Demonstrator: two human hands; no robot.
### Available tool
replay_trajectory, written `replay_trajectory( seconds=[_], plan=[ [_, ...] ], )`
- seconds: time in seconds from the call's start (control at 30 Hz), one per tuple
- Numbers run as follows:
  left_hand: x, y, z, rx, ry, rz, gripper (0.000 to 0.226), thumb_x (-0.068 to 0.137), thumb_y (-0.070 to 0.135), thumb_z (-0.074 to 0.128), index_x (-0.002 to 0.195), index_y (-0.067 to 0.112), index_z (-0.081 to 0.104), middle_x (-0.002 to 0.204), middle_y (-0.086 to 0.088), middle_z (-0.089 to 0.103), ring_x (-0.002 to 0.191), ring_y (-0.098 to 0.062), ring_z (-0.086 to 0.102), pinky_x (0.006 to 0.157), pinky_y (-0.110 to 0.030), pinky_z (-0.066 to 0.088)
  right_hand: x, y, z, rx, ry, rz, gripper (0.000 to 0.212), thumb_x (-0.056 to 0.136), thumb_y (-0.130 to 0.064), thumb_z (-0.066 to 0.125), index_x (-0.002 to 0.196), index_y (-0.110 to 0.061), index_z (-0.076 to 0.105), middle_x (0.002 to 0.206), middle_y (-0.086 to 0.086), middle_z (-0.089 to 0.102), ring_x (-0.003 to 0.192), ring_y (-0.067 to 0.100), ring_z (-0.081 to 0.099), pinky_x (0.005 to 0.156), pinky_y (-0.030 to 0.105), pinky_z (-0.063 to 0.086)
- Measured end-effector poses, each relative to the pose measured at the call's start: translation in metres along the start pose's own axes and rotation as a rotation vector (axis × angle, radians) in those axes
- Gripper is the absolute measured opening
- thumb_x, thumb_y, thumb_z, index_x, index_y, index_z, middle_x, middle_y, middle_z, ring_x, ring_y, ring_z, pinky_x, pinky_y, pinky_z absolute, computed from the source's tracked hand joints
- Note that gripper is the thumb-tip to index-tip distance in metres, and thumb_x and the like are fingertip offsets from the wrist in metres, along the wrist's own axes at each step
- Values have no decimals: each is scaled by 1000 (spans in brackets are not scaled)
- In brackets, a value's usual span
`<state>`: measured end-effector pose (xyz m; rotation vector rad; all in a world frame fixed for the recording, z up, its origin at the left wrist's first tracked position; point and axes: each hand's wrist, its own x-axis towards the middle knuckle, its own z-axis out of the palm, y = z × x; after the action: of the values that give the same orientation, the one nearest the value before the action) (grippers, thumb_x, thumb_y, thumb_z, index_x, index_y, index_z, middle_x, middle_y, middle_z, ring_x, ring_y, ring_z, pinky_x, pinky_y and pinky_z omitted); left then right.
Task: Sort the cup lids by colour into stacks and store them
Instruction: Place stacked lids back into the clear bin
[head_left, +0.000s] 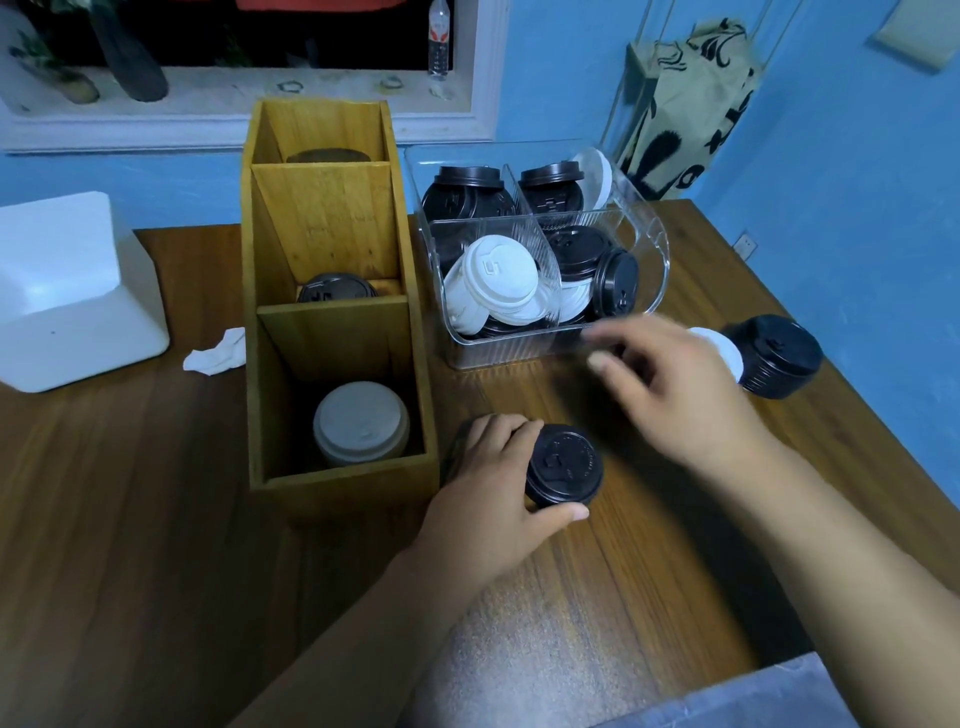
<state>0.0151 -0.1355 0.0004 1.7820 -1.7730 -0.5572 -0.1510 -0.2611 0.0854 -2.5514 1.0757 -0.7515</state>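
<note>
Left hand (493, 483) fingers (498, 431) wrap a short black lid stack (563, 467) on the bench (156, 519). Right hand (680, 384) blurred, fingers loosely spread, holding nothing. At 2 o'clock: ribbed black stack (779, 358), white lids (719, 348) beside it. Wooden rack (332, 312) at 11 holds a matte white stack (361, 423), some black. Clear plastic bin (545, 260) at 12 still mixed; roughly half left.

Premises read as a small café or drinks-shop back room. Evidence: wooden desk (156, 519) carrying a compartmented wooden lid holder (332, 234) at 12 o'clock, a clear bin (644, 249) of disposable cup lids at 1 o'clock, printed paper bags (691, 104) hanging at 2 o'clock, blue-painted walls (831, 156).
</note>
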Motion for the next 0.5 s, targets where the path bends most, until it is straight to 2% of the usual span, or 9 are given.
replay_trajectory(
  seconds=[0.07,0.17,0.23,0.3,0.5],
  plan=[
    [0,1,-1,-7,-7,-7,92,80,68,70,153,25,35,141,19,31,141,-3,20,111,-27,33,28,14,-9,-126,89,52,40,94,-14,65,134,-20,59,133,-2,60,114,17,58,100,29,44],
    [-1,1,-1,-11,-15,-10,94,80,69,69,155,24,33,142,20,30,141,-2,18,112,-27,32,63,27,-17,-242,-54,190,67,93,-22,69,152,-26,37,157,3,39,141,27,42,112,42,38],
    [-1,1,-1,-9,-13,-11,94,80,69,69,155,23,33,142,19,30,141,-3,18,113,-27,32,78,29,-16,-274,-203,268,82,89,-37,75,156,-29,28,158,6,39,142,31,42,111,45,39],
    [-1,2,-2,-12,-7,-8,94,80,68,70,155,23,34,142,19,30,141,-2,19,113,-26,31,84,28,-17,-291,-253,305,89,83,-43,80,154,-31,29,151,10,47,135,35,48,105,45,43],
    [-1,1,-1,-14,13,5,92,80,68,70,153,24,36,140,20,32,140,-2,20,113,-24,30,77,15,-36,-284,-69,289,77,76,-48,78,142,-29,44,136,7,55,122,32,55,97,42,47]
  ],
)
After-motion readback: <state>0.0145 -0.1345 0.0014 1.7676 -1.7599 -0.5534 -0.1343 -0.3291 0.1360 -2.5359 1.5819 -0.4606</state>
